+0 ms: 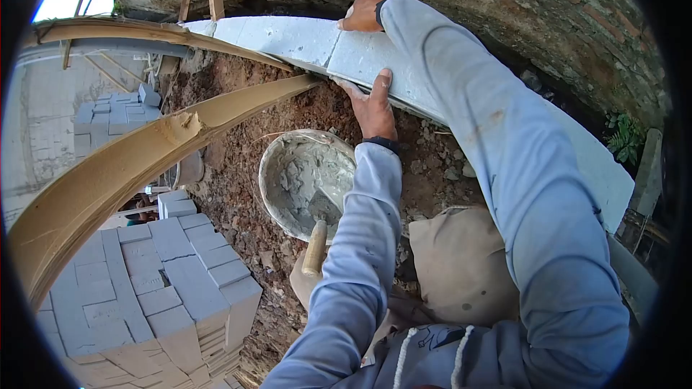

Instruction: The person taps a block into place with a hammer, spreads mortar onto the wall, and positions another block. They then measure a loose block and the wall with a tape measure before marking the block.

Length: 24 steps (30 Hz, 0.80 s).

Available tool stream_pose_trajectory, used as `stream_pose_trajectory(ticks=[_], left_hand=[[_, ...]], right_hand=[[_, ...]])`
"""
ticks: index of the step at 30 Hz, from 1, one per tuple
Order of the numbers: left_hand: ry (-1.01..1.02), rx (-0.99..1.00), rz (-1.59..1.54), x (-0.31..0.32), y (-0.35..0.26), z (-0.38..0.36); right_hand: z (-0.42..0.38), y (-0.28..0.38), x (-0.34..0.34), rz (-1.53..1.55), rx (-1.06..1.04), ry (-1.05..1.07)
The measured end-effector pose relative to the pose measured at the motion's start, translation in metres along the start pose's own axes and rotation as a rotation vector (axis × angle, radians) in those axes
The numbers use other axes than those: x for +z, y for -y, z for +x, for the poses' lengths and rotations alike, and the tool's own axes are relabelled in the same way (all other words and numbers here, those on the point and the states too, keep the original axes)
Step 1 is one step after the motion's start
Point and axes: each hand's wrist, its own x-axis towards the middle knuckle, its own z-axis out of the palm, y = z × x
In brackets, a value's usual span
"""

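Head view: a pale, rough rectangular block (375,57) sits in the curved row atop the soil. Left hand (373,104) presses flat against its near face; right hand (360,16) grips its far edge. A round bucket (277,173) holds wet grey mortar.

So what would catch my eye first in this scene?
Both hands press a pale grey block at the top: the left hand on its near face, the right hand over its far edge. Below them sits a bucket of wet mortar, with stacked blocks at lower left.
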Motion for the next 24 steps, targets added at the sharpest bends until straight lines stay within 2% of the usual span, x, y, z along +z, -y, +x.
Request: stream_pose_trajectory(ticks=[5,9,15,24], left_hand=[[-0.019,0.027,0.024,0.005,-0.002,-0.001],[-0.036,0.029,0.123,0.004,-0.004,-0.003],[-0.038,0.027,0.173,0.006,-0.007,-0.004],[-0.061,0.078,0.245,0.001,0.005,0.003]], right_hand=[[0.016,-0.021,0.011,-0.002,-0.092,0.03],[0.009,-0.014,0.009,0.019,-0.015,0.027],[0.012,-0.014,0.015,0.069,-0.013,-0.04],[0.008,-0.015,0.011,0.088,0.002,-0.033]])
